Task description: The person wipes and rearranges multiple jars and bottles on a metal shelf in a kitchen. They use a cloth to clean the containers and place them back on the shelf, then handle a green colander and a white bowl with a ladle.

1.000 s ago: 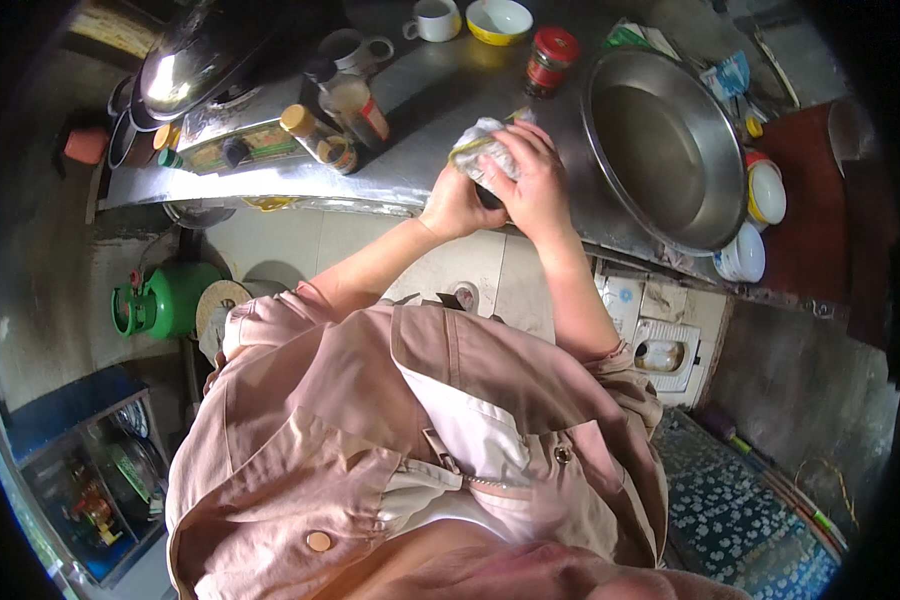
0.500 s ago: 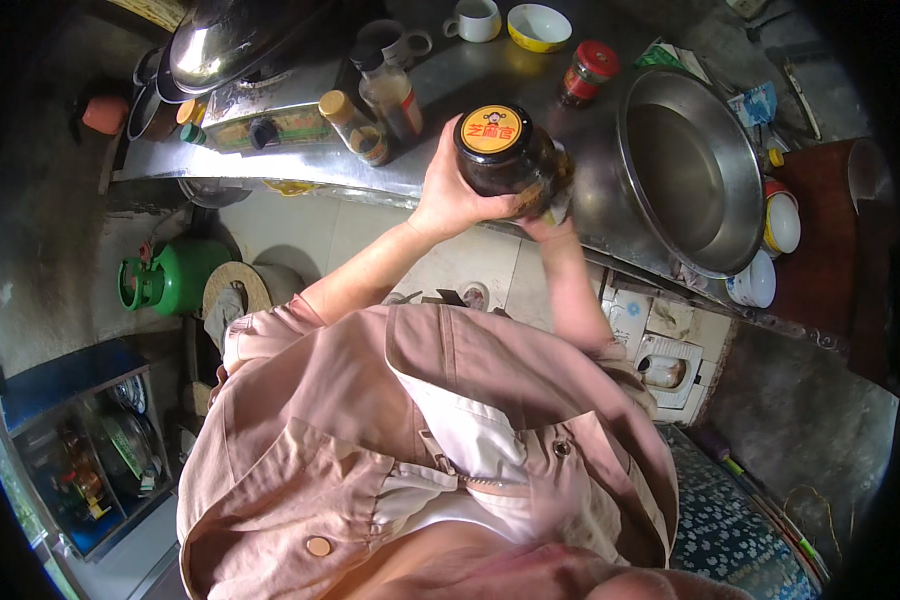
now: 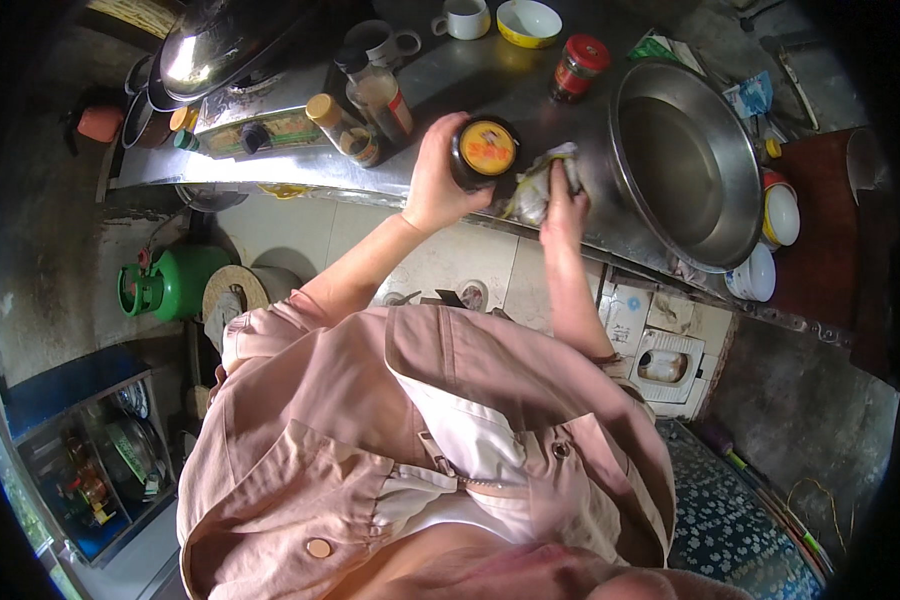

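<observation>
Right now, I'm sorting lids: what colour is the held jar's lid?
The lid is orange-yellow, edged in black; clearest in head view.

Bare forearms [image 3: 362, 272] reach forward, left hand [image 3: 432, 185] curved wide, right hand [image 3: 564, 212] bunched tighter

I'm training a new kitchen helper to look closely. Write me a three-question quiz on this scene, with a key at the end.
1. What is the left hand holding?
2. True or false: the right hand is gripping a white mug.
3. Fill in the blank: the red-lidded jar stands to the left of the wide metal ____.

Key:
1. A dark jar with a yellow-topped lid.
2. False; it holds a crumpled cloth.
3. basin
</observation>
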`<state>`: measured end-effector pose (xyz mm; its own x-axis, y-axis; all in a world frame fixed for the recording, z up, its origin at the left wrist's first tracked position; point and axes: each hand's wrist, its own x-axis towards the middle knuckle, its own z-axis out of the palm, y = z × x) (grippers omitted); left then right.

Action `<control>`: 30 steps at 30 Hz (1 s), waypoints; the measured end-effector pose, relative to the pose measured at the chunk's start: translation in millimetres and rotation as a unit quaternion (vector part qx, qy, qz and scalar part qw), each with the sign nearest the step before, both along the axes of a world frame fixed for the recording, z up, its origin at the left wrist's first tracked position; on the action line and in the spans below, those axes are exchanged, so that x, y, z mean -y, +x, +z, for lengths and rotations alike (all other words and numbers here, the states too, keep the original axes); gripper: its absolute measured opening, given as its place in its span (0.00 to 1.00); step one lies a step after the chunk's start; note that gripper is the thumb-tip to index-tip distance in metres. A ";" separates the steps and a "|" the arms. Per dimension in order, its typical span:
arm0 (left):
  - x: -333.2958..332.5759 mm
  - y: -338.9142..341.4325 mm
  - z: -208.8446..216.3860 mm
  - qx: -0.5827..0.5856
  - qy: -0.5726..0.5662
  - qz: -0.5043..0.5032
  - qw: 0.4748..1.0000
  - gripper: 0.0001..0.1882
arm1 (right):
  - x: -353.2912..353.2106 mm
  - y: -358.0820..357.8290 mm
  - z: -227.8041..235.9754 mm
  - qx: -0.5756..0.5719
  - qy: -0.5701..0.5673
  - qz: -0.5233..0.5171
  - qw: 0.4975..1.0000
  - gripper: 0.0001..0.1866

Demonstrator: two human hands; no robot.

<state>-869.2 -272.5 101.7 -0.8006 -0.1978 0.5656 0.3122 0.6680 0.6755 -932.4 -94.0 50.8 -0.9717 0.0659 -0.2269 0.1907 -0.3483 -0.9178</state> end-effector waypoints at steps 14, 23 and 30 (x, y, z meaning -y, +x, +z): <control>9.7 -77.6 -40.8 0.027 0.167 0.051 0.984 0.53 | -112.3 11.4 -15.0 0.042 -0.048 -0.063 0.996 0.20; -90.1 -52.3 -48.0 0.038 0.031 -0.032 0.998 0.42 | -168.6 19.0 -12.1 -0.007 -0.033 -0.068 0.997 0.14; -107.8 -247.2 -48.4 0.070 0.226 0.006 0.972 0.46 | -180.2 40.1 1.2 -0.031 0.069 -0.018 0.997 0.14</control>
